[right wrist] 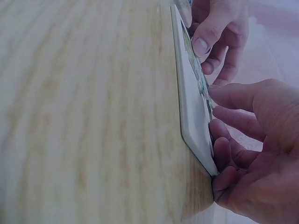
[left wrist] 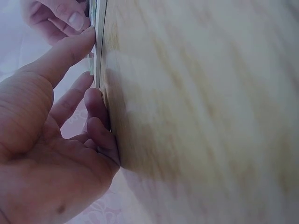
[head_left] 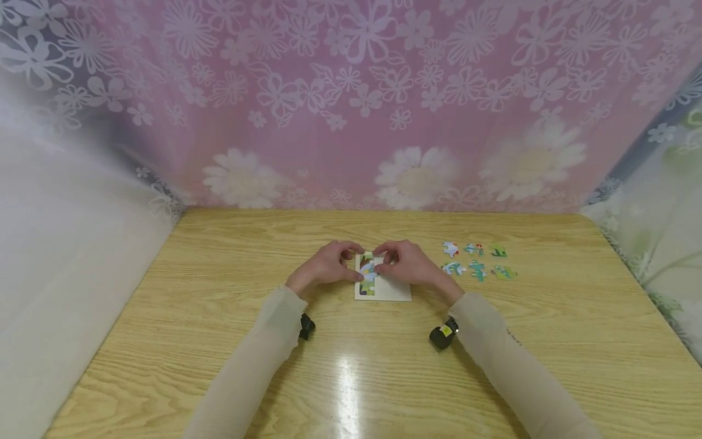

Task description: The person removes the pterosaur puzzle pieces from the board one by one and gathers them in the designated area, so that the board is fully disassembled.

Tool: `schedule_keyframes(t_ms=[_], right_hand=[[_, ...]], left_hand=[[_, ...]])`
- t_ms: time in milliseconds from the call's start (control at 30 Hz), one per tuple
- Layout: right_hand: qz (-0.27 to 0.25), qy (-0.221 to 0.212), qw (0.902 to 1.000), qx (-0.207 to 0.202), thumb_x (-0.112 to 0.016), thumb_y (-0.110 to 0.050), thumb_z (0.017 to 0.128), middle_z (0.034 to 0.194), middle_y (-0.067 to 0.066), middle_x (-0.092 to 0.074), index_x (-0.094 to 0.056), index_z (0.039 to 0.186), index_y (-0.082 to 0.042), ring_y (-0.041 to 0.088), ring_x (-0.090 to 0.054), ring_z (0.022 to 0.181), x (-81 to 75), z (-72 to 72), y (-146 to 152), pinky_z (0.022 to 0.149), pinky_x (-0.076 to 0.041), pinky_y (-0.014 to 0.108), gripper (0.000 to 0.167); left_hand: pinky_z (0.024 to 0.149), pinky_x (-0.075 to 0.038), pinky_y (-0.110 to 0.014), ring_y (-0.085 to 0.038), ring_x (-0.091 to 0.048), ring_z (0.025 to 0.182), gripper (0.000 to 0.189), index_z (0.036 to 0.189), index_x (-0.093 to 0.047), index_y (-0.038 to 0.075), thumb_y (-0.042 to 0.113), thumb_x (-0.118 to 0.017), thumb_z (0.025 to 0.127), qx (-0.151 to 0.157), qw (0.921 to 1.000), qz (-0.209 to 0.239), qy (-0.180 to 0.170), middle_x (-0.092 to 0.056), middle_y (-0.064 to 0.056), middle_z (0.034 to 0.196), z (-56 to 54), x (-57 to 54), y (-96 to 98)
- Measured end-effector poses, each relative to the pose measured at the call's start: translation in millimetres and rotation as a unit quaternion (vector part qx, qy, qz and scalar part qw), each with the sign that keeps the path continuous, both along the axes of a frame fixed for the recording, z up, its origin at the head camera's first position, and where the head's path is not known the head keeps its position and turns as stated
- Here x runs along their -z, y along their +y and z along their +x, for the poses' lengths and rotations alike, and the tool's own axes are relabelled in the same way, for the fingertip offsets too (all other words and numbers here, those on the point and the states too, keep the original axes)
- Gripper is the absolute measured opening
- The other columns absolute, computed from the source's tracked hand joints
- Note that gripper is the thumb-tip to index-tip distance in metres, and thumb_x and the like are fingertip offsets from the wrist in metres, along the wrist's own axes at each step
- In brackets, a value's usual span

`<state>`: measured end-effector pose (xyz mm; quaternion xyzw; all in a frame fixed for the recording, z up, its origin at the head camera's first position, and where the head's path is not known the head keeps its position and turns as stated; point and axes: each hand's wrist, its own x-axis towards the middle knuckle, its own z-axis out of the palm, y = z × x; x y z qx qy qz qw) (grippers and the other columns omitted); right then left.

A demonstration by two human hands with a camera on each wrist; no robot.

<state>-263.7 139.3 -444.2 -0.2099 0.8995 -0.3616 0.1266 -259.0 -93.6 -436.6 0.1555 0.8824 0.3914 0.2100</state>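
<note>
A small puzzle board [head_left: 393,291] lies flat on the table, with a strip of joined picture pieces [head_left: 367,286] along its left side. My left hand [head_left: 328,263] is at the board's left edge, its thumb low on the strip and its index fingertip near the top corner. From the right, my right hand [head_left: 408,263] reaches over the board, thumb and index fingertips at the strip's inner edge. In the right wrist view the right hand [right wrist: 266,135] has its thumb against the pieces and the other fingers bent beside the board. The right hand hides part of the board.
Several loose jigsaw pieces [head_left: 477,271] lie in two rows to the right of the board. The wooden table [head_left: 219,256] ends at a pink flowered curtain [head_left: 329,122] behind. Light cloth hangs at both sides. Each wrist carries a black camera [head_left: 442,336].
</note>
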Motion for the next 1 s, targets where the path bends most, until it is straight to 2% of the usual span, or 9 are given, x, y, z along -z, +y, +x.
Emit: schedule_keyframes(t_ms=[200,600,767,1000], right_hand=[[-0.001,-0.005,1.0,0.004,-0.07,-0.02,0.096,0.093,0.008,-0.069,-0.07,0.124,-0.008,0.017,-0.057,0.077,1.2,-1.8,-1,0.069,-0.044,0.029,0.031],[-0.036,-0.013,0.9987,0.032,-0.064,-0.02,0.099,0.103,0.011,-0.072,-0.069,0.119,-0.01,0.022,-0.066,0.092,0.7,2.0,-4,0.081,-0.049,0.036,0.022],[-0.056,-0.023,0.9967,0.054,-0.063,-0.019,0.1,0.108,0.014,-0.073,-0.068,0.117,-0.009,0.025,-0.068,0.097,-1.4,5.1,-7,0.086,-0.05,0.04,0.02],[-0.065,-0.021,0.9934,0.092,-0.066,-0.02,0.099,0.106,0.015,-0.076,-0.068,0.113,-0.009,0.026,-0.072,0.095,3.5,6.7,-16,0.089,-0.052,0.042,0.018]], left_hand=[[0.088,-0.045,-0.037,-0.02,-0.052,0.095,0.06,0.141,-0.058,0.017,0.023,-0.083,0.088,-0.002,1.0,0.002,-0.004,-0.054,-0.01,0.129,-1.9,0.8,0.2],[0.091,-0.046,-0.039,-0.022,-0.054,0.102,0.06,0.141,-0.058,0.021,0.025,-0.084,0.087,-0.011,0.9997,0.0,-0.021,-0.055,-0.008,0.13,-3.2,1.1,1.3],[0.089,-0.045,-0.038,-0.022,-0.053,0.1,0.061,0.141,-0.058,0.02,0.025,-0.084,0.086,-0.02,0.9993,0.005,-0.032,-0.054,-0.008,0.129,-2.6,-1.1,2.3],[0.09,-0.045,-0.038,-0.022,-0.053,0.102,0.06,0.141,-0.058,0.022,0.023,-0.084,0.086,-0.033,0.9986,0.004,-0.042,-0.054,-0.007,0.131,-2.1,-1.5,2.8]])
